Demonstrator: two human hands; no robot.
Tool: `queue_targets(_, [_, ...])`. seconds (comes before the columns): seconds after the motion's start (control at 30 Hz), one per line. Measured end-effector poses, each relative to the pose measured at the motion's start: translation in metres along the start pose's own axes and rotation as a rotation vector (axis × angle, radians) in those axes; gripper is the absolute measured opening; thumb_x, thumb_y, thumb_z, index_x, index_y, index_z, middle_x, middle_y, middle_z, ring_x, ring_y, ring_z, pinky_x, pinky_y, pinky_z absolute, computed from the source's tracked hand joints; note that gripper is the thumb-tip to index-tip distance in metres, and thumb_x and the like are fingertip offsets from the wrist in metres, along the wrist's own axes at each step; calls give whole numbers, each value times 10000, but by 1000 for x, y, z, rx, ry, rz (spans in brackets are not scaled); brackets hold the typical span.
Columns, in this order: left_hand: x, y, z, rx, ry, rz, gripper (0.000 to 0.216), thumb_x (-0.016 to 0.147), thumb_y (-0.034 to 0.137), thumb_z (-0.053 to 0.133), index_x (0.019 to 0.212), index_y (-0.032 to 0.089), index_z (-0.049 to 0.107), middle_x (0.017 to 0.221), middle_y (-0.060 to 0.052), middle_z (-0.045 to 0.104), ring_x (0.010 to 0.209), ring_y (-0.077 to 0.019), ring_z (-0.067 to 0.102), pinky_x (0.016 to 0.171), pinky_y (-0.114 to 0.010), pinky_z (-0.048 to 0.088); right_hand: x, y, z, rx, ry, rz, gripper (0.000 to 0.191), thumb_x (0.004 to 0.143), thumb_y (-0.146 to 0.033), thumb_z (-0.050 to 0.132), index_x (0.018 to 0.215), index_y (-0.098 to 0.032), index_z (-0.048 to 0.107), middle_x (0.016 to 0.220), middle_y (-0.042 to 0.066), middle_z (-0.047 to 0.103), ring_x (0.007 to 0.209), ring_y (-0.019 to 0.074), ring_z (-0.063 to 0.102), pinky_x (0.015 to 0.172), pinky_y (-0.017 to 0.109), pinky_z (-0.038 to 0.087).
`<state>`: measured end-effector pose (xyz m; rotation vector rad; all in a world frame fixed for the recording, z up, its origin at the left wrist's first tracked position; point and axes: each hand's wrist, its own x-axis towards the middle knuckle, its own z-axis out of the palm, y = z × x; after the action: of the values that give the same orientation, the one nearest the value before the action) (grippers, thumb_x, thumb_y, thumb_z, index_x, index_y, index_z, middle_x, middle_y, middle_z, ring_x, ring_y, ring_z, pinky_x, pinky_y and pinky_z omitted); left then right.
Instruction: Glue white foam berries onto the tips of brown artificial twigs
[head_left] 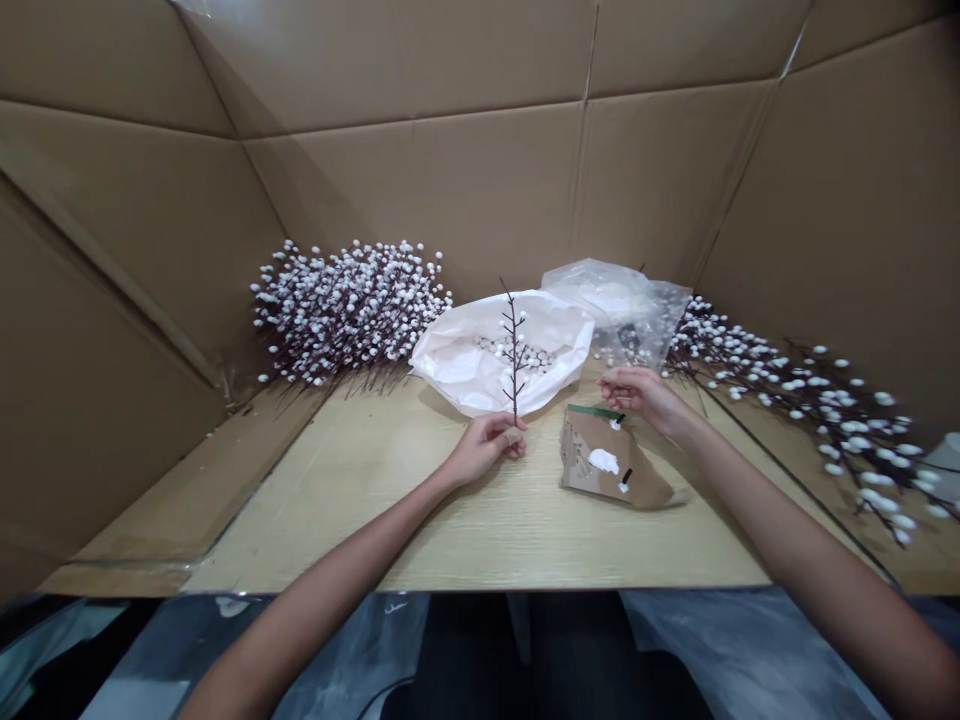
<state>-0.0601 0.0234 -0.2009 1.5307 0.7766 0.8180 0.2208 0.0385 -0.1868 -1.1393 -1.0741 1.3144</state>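
Pinched in my left hand (pixel 484 447) is the lower end of a bare brown artificial twig (pixel 514 350), standing upright with short side shoots and a few white berries. Behind it, an open white plastic bag (pixel 442 352) has loose white berries (pixel 536 360) inside. My right hand (pixel 637 390) hovers to the right of the twig, apart from it, fingertips drawn together; anything between them is too small to make out. Just below that hand lies a cardboard piece (pixel 646 487) with a white glue-like blob (pixel 604 461) and two small black-handled bits with white ends.
A dense pile of white-berry branches (pixel 349 315) lies at the back left, and more berry branches (pixel 840 410) spread along the right side. A clear plastic bag (pixel 600 285) sits behind the white one. Cardboard walls (pixel 420 200) enclose the wooden tabletop (pixel 360 520).
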Motion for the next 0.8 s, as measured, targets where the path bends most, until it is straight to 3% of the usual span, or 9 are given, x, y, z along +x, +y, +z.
queue_targets(0.57, [-2,4,1,-35,21,-19,346,759,422,683,870,104,601,678,-44,637,614,-134,599,612,-263,464,-4,-10,3,31,-14,-60,151,672,-318,700,669,-168,679,652,49,614,602,131,555,557,236,466])
queue_targets(0.8, [-6,15,6,-106,13,27,283,775,363,683,869,104,619,681,-45,644,620,-123,590,614,-243,461,-24,-35,9,1,-27,-318,234,755,-415,661,750,-184,696,687,50,654,617,141,570,596,267,452])
